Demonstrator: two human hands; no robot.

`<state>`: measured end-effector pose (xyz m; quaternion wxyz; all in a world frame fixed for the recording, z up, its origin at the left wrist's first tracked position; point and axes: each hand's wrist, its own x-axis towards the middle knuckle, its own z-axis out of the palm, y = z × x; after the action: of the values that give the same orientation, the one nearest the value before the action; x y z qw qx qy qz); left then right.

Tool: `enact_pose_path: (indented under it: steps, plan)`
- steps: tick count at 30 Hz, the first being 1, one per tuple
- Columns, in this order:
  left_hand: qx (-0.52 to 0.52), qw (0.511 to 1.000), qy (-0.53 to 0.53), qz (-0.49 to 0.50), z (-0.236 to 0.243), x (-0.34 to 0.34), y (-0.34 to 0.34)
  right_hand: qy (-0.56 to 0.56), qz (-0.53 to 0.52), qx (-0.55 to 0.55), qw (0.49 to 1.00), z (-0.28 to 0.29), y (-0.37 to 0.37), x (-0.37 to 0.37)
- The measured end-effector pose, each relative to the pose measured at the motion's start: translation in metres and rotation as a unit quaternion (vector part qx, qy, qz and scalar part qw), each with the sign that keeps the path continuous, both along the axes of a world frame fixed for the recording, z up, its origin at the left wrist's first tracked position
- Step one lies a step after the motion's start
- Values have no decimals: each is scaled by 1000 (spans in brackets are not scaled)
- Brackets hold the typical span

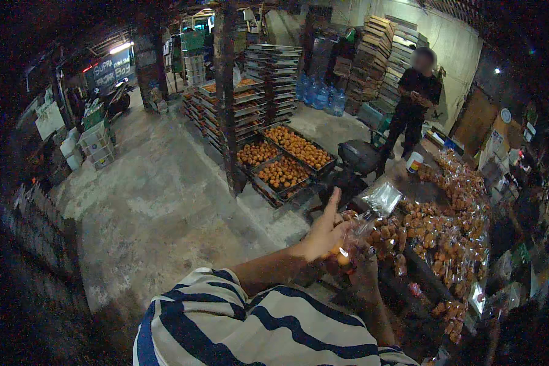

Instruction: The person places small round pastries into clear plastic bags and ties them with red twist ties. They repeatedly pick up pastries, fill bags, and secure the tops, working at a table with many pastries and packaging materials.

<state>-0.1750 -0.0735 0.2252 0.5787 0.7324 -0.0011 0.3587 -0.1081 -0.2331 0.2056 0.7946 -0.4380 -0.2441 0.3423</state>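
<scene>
My left hand (pixel 323 229) is at a clear plastic bag (pixel 358 235) with brown round snacks inside, its index finger raised and its other fingers curled at the bag. My right hand (pixel 363 271) grips that bag from beneath, partly hidden by it. Just right of my hands, many filled clear bags (pixel 445 232) of brown snacks cover a dark work surface. A stack of shiny empty plastic bags (pixel 381 196) lies above them, near a small white container (pixel 415 161).
Black trays of round snacks (pixel 294 145) sit beside a dark post (pixel 228 122) and stacked trays (pixel 271 67). A person in dark clothes (pixel 409 110) stands beyond a black seat (pixel 357 152). Blue water jugs (pixel 323 97) line the back. Crates (pixel 96 146) stand left on concrete floor (pixel 128 213).
</scene>
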Motion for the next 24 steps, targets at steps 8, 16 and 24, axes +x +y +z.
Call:
enact_pose_path:
  steps: [8, 16, 24]
  plan:
    - [-138, 958, 137, -213, -13, 1, -2, -235, -123, -95, 959, 56, -8, -14]
    - [-270, 928, 150, -208, -36, 68, -18, -438, -258, -181, 842, -6, -20, 75]
    - [-355, 867, 275, -215, -59, 152, -69, -407, -171, -394, 806, -27, -87, 131]
